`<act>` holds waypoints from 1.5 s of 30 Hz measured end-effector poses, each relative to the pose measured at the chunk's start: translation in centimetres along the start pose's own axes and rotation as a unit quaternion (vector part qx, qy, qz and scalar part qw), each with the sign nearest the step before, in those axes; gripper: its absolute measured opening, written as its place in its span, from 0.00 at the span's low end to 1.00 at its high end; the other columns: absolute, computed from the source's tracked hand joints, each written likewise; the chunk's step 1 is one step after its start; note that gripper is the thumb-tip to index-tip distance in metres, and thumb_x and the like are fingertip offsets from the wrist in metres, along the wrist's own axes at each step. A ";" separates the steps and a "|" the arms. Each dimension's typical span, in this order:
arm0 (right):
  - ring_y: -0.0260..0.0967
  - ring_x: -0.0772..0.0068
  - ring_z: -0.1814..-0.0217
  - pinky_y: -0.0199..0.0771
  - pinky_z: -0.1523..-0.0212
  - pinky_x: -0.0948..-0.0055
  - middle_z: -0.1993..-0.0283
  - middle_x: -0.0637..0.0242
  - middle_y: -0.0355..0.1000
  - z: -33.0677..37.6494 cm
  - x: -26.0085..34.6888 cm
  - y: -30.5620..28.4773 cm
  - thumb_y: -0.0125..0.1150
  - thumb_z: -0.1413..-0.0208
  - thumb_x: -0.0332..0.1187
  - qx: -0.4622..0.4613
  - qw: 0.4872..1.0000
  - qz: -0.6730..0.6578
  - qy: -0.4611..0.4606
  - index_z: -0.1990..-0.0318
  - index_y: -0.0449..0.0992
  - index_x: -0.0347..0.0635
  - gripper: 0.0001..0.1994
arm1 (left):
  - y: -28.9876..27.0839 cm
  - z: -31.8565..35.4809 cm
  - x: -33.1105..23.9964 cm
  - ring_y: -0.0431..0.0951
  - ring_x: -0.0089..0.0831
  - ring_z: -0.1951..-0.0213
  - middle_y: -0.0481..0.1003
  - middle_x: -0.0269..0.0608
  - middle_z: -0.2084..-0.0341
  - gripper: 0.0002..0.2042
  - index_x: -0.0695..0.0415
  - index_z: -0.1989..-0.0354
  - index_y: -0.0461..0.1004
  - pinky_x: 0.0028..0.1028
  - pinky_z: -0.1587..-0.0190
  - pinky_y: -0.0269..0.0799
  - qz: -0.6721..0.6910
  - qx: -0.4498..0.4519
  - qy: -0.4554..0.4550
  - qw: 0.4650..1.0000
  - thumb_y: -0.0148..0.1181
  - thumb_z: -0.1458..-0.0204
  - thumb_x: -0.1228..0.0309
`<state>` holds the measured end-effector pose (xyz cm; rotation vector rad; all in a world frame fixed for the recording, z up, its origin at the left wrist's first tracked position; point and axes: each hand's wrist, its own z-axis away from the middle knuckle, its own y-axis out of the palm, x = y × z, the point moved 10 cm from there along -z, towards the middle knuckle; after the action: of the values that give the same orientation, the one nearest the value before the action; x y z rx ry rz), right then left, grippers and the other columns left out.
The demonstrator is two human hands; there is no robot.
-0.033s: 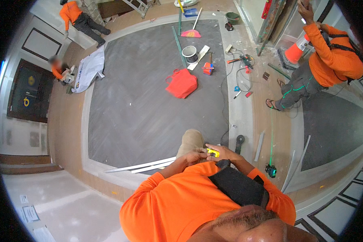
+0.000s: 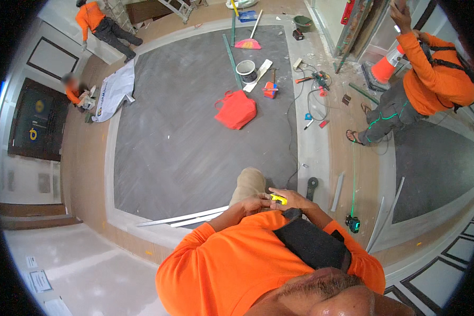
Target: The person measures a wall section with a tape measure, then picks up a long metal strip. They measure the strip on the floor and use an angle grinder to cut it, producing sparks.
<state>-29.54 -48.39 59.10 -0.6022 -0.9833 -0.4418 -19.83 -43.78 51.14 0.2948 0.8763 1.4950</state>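
A yellow tape measure point(image 2: 278, 199) sits in my right hand point(image 2: 296, 200), whose fingers are closed round it. My left hand point(image 2: 254, 204) is right beside it, its fingers bent and pressed together near the left end of the tape measure. What the left fingers hold, if anything, is too small to make out. Both hands are close in front of my body, by my bent knee point(image 2: 249, 181). Long white strips point(image 2: 181, 218) lie on the floor to the left of my hands. A dark, round-ended tool point(image 2: 312, 187) rests on the floor to the right.
A red bag point(image 2: 236, 109), a bucket point(image 2: 246, 71) and a power tool with a cable point(image 2: 321, 80) lie ahead. A laser level point(image 2: 353, 224) throws a green line at the right. One co-worker point(image 2: 432, 73) stands at right; two others are far left.
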 end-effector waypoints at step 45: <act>0.72 0.43 0.54 0.71 0.54 0.51 0.57 0.50 0.74 -23.6 -10.8 -92.8 0.74 0.54 0.41 -0.563 0.754 0.233 0.245 0.49 0.74 0.39 0.26 | 14.2 -60.0 -119.7 0.77 0.28 0.66 0.76 0.37 0.64 0.11 0.56 0.56 0.71 0.31 0.62 0.77 -0.086 -0.151 0.282 0.944 0.47 0.32 0.62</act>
<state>-75.36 -133.00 64.93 -1.6773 0.0793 -0.6779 -51.50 -174.41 58.68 -0.4501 1.0661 1.5434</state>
